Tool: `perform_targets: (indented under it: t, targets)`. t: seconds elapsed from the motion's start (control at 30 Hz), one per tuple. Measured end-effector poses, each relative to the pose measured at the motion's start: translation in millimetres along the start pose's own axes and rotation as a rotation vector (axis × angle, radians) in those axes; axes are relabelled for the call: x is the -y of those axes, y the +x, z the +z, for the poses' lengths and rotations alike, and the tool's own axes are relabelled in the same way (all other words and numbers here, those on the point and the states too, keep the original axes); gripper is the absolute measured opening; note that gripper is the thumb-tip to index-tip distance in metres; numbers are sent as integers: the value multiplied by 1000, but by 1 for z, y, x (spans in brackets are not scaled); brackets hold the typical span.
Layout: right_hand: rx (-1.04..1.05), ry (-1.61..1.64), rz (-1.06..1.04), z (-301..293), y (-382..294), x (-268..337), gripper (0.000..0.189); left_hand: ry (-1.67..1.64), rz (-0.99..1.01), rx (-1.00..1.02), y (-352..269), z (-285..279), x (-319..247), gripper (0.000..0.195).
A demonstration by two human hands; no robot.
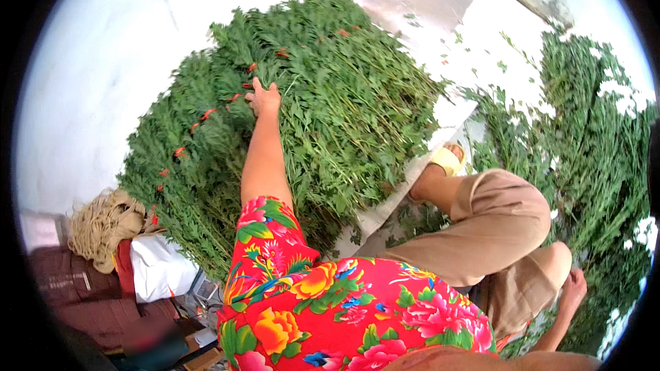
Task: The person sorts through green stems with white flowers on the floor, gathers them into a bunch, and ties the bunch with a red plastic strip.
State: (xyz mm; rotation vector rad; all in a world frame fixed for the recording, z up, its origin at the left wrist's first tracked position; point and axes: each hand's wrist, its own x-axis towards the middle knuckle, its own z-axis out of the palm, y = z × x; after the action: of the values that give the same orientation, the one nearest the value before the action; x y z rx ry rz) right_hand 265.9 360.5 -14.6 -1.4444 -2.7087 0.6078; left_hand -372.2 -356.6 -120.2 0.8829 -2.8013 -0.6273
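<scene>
My left hand [264, 98] reaches out over a large heap of cut leafy green stems [350, 113]. Its fingers are spread and touch the foliage beside the red ties [251, 67]. These ties run in a curved row across the heap and bind the stems into bunches. Whether a stem lies under the fingers is hard to see. Down at the right, my right hand [573, 286] is beside my bent knee, close to a second mass of green stems [588, 165] with white flowers [626, 98]. Its fingers are partly hidden, and I cannot see anything in them.
Under the heap lies a pale sheet [374, 216], with my sandalled foot [449, 161] at its edge. A bundle of beige cords [105, 221], a white bag [160, 268] and dark red fabric [82, 288] crowd the lower left. A white wall [98, 77] rises behind the heap.
</scene>
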Motion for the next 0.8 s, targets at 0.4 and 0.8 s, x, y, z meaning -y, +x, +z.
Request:
perform_targets:
  t: [0.4, 0.8]
  targets:
    - [447, -43, -343, 77, 51, -22, 15, 636, 803, 63, -33, -37, -119, 52]
    - [159, 32, -404, 252, 91, 69, 74, 160, 685, 1721, -445, 203, -257, 62]
